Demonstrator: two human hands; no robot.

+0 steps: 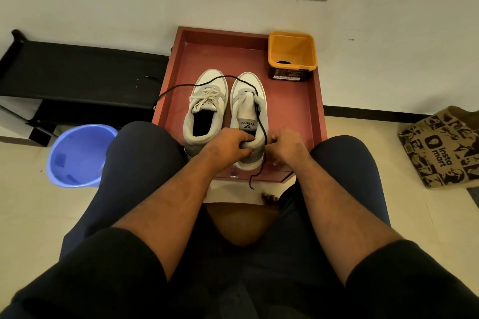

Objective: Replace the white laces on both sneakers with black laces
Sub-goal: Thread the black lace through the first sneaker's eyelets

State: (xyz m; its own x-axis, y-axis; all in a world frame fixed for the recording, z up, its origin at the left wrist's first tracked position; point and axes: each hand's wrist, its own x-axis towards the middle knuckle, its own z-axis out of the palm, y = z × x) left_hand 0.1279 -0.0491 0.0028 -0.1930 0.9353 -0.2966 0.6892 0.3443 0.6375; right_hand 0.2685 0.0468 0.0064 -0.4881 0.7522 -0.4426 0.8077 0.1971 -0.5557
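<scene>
Both sneakers sit side by side mid-tray (317, 101), bare floor toward its far wall, orange tub (292, 53) in the far right corner. Left hand (234, 144) is clamped on the right sneaker (248, 116) heel collar; right hand (285, 146) is curled shut just beside it, pinching the black lace (261, 122). Left sneaker (206, 109) has its white laces (204, 98) in.

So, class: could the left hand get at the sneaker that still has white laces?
Probably yes. The left hand grips the right sneaker's heel, and the left sneaker sits right beside it with nothing between.
</scene>
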